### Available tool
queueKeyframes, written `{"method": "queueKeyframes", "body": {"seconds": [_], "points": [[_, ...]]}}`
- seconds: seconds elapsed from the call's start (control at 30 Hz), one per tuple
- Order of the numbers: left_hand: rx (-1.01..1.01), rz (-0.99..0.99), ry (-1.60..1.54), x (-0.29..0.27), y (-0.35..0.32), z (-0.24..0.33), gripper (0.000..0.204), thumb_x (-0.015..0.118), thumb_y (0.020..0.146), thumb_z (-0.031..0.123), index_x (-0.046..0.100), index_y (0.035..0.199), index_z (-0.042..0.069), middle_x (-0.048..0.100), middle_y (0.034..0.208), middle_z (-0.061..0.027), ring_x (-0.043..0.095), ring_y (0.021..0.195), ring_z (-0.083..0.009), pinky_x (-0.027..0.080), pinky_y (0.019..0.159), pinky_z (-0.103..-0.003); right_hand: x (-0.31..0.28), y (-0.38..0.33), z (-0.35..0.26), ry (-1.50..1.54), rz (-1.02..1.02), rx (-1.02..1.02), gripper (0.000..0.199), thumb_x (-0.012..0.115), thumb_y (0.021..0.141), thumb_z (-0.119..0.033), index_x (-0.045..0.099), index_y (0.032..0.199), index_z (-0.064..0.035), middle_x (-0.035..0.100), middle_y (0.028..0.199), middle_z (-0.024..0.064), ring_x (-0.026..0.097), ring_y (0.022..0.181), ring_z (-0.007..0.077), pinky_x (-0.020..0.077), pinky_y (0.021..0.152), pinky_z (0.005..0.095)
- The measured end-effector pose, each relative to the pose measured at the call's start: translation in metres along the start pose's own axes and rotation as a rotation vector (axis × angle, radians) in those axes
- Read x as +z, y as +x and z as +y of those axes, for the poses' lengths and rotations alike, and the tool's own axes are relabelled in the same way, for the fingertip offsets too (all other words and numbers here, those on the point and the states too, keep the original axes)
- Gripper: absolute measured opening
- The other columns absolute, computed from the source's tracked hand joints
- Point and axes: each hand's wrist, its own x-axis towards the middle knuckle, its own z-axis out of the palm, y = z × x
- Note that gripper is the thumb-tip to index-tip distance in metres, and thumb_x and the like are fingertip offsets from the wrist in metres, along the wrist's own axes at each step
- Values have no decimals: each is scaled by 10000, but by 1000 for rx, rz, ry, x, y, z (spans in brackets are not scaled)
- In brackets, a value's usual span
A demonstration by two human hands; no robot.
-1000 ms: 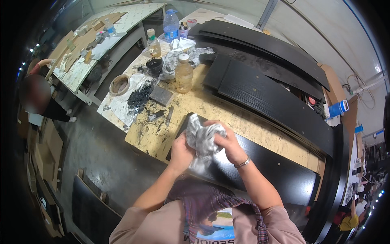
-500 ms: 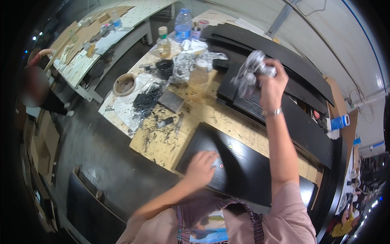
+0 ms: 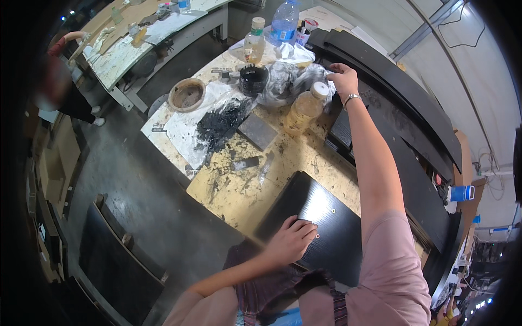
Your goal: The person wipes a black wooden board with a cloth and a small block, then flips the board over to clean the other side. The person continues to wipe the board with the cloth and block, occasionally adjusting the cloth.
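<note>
My left hand (image 3: 293, 239) rests on a black wood-grain board (image 3: 340, 239) with small round fittings in its face. Its fingers are curled together, and whatever lies under them is hidden. My right hand (image 3: 345, 81) reaches to the far side of the table, beside a crumpled grey-white rag (image 3: 288, 81). The thumb and fingers there look apart, with nothing seen between them. Close by stands a white-capped plastic bottle (image 3: 305, 111) of yellowish liquid. Left of the rag sits a black-stained pot (image 3: 253, 80). A flat grey block (image 3: 258, 132) lies nearer me.
Black boards (image 3: 402, 98) are stacked along the right. A round brown bowl (image 3: 187, 95), a green-capped bottle (image 3: 254, 41) and a large water bottle (image 3: 284, 24) stand on the stained table (image 3: 223, 198). Another person (image 3: 65, 81) is at the far left, near a second table (image 3: 117, 70).
My right hand has moved left and away from me, and the rag it held now lies on the table. My left hand stays on the board. The view has shifted.
</note>
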Motion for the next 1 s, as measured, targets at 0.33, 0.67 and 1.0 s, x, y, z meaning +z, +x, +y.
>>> {"method": "queueKeyframes", "body": {"seconds": [0.33,0.67,1.0], "points": [[22,180,133,19,-5,2,231,651,803,140,673,1024,80,642,1133,-34,572,1117,-208,378,1052,-449,-94,-146,-11,87,-107,-174,267,485,785,69,714,920,53,727,831,100,688,806,149,532,749,280],[-488,1249,-56,38,-112,18,156,593,912,-48,681,1036,-14,695,993,-76,660,927,-169,522,842,-300,-112,-404,-41,349,-691,-97,238,467,885,57,673,1002,53,675,844,82,657,810,143,527,739,271],[-1270,976,-443,262,-407,76,154,527,944,-23,661,1018,-44,657,884,-55,616,861,-134,498,829,-289,-41,-666,173,238,-1207,705,222,515,863,50,673,1018,31,701,845,75,663,718,145,544,688,279]]}}
